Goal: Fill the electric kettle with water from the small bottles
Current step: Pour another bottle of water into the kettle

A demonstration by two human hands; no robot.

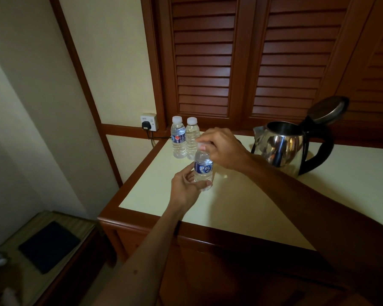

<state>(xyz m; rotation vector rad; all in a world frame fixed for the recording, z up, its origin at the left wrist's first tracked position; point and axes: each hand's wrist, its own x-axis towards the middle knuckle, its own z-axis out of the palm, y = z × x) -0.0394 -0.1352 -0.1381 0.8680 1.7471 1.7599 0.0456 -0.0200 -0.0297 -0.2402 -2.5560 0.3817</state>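
Observation:
A small clear water bottle (203, 167) with a blue label stands near the middle of the cream tabletop (241, 199). My left hand (187, 189) grips its lower body. My right hand (222, 147) pinches its white cap from above. Two more small bottles (178, 138) (192, 138), both capped, stand side by side at the back left of the table. The steel electric kettle (281, 146) with a black handle sits at the back right, its lid (328, 110) tipped open.
A wall socket (149, 123) with a black plug is behind the table's left corner. Louvred wooden doors (241, 62) rise behind. A lower side table (42, 246) with a dark flat object lies at the lower left.

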